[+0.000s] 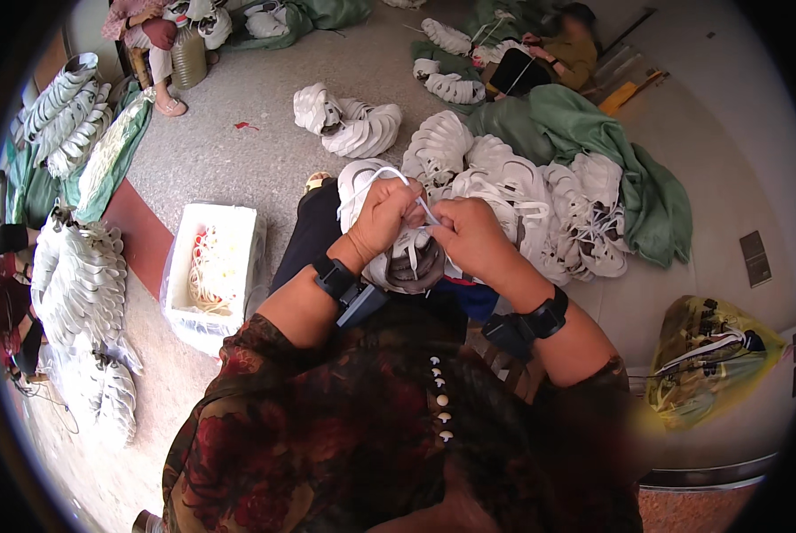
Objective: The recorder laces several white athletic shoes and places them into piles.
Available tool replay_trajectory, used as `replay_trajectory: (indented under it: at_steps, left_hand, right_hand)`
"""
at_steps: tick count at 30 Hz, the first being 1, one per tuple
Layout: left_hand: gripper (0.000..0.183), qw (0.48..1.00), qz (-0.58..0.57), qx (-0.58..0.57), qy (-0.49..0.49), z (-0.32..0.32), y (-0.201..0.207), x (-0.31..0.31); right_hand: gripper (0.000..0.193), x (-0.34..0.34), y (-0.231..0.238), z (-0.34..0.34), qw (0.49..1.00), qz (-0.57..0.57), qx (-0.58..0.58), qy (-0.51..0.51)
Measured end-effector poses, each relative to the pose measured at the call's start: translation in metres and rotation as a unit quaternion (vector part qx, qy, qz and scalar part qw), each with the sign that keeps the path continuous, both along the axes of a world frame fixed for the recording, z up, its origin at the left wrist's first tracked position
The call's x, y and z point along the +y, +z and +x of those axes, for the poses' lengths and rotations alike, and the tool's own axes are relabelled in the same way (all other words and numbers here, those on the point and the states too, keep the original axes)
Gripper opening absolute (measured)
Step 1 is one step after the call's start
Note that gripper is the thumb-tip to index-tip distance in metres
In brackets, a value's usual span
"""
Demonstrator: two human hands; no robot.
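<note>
A white shoe [353,188] with a grey inner lining rests at my lap, its opening toward me. Over it, a white shoelace [392,170] loops up from my left hand [384,216] and runs across to my right hand [473,233]. Both hands are closed on the lace, fingertips pinched and close together. Where exactly the lace passes through the eyelets is hidden behind my fingers. Just beyond the right hand lies a row of nested white shoe uppers [504,173], some with laces hanging loose.
A white foam box [260,240] of loose laces stands left of my knee. More white shoe bundles [78,266] lie far left, another bundle [367,129] ahead. A green sack [593,133] and a yellow plastic bag [708,369] are at right. Two people sit at the far side.
</note>
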State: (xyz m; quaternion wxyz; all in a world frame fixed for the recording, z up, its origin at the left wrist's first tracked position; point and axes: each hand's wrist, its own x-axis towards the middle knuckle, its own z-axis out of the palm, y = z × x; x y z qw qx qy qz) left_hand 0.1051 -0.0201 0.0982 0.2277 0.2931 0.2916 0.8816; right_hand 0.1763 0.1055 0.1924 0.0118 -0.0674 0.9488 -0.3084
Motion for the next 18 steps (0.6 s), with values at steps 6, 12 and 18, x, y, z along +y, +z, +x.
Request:
replay_trajectory:
  at_steps: [6,12,18]
  left_hand:
    - [0.039,1.0,-0.012,-0.01,-0.011,-0.001,-0.001,0.002]
    - [0.019,0.983,-0.021,0.18,0.006,0.016,0.024,-0.013]
    - [0.037,0.934,-0.127,0.293,0.162,0.025,0.03,-0.021]
  right_hand:
    - [0.009,0.012,-0.008,-0.007,0.988,-0.145,0.01,0.048]
    - [0.009,0.017,-0.006,-0.016,0.998,-0.019,0.038,0.037]
    - [0.017,0.043,-0.015,-0.02,0.99,0.061,-0.089,0.092]
